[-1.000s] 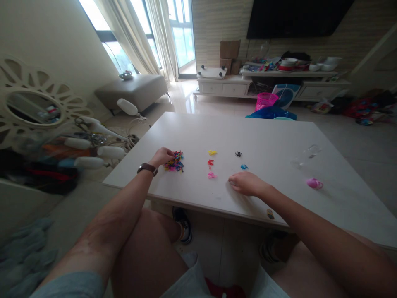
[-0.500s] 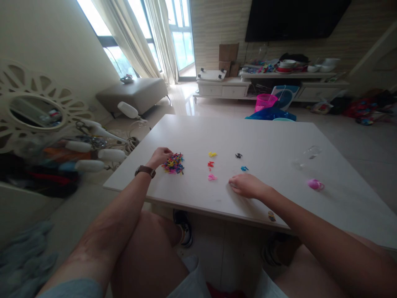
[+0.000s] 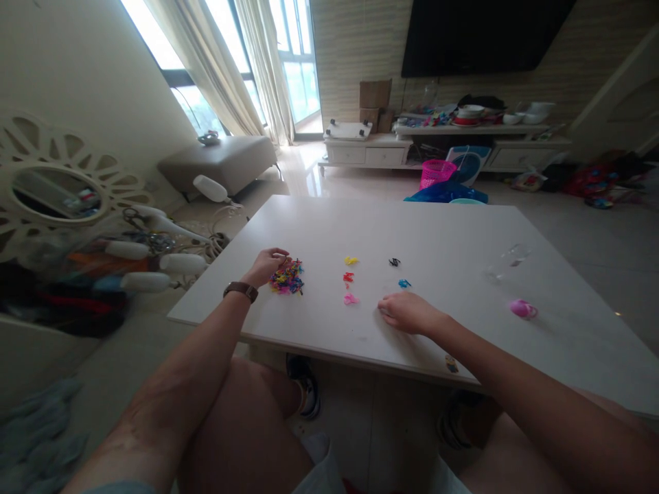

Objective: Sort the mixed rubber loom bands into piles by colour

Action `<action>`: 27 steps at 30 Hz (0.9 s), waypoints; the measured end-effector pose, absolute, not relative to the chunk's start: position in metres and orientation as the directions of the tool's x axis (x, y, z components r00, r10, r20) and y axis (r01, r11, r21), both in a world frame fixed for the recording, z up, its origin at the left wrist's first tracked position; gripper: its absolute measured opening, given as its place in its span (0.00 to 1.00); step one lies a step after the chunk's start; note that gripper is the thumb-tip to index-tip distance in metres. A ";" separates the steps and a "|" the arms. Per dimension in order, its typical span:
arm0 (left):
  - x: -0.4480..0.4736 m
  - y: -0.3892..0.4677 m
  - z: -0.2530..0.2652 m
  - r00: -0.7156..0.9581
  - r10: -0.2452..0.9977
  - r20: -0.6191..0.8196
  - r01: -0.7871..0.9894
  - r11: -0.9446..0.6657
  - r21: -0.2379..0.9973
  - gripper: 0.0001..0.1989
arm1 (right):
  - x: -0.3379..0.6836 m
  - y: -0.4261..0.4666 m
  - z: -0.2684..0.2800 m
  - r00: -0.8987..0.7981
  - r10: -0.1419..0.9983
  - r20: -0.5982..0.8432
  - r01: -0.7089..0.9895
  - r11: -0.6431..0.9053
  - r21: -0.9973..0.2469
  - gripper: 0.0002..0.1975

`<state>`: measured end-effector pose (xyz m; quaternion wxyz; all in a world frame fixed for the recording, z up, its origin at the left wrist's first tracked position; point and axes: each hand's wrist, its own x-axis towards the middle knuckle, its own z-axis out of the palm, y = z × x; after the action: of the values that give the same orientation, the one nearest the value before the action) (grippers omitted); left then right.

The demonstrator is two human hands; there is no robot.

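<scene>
At the pile's far left edge is my left hand [image 3: 271,264], wearing a brown-strapped watch. Its thumb and fingertips are pinched together, and anything between them is too small to make out. The pile [image 3: 287,278] is a heap of tiny multicoloured pieces, too small to name. My right hand [image 3: 406,312] rests on the table with curled fingers, their contents hidden. Just beyond it lies a small blue cluster [image 3: 404,283], with a black cluster [image 3: 394,262] farther back. Between the hands, yellow [image 3: 351,261], red [image 3: 349,277] and pink [image 3: 351,299] clusters form a column.
The white table [image 3: 319,226] carries a clear plastic bottle [image 3: 515,257] and a pink-purple egg-shaped thing [image 3: 523,309] on the right. A small sticker-like figure [image 3: 451,363] lies by the front edge. A white-shaded lamp [image 3: 182,263] stands left of the table.
The camera view has shifted slightly. My left fingers have moved a little over the pile's upper edge; my right hand stays in nearly the same place.
</scene>
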<state>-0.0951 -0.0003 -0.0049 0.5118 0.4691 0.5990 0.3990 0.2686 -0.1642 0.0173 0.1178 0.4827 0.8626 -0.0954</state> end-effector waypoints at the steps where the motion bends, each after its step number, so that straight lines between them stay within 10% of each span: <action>1: -0.090 -0.002 -0.004 -0.001 0.966 -0.258 0.112 0.257 0.960 0.06 | 0.268 -0.164 0.018 -0.506 0.811 -0.293 0.855 0.516 -0.050 0.10; 9: -0.028 -0.027 0.006 0.396 0.846 -0.357 0.004 0.387 0.922 0.08 | 0.266 -0.167 0.019 -0.479 0.834 -0.274 0.874 0.484 -0.054 0.10; 15: 0.013 -0.046 0.013 0.643 0.707 -0.295 -0.005 0.388 0.921 0.14 | 0.263 -0.165 0.024 -0.482 0.875 0.036 0.864 0.482 -0.149 0.26; 27: 0.051 -0.046 0.006 0.773 0.586 -0.243 0.036 0.342 0.939 0.21 | 0.264 -0.165 0.020 -0.552 0.822 0.141 0.802 0.569 -0.179 0.30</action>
<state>0.0508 -0.0460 0.0064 0.7679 0.5449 0.2853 0.1792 0.2643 -0.1654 0.0202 -0.1050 0.4617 0.8795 -0.0469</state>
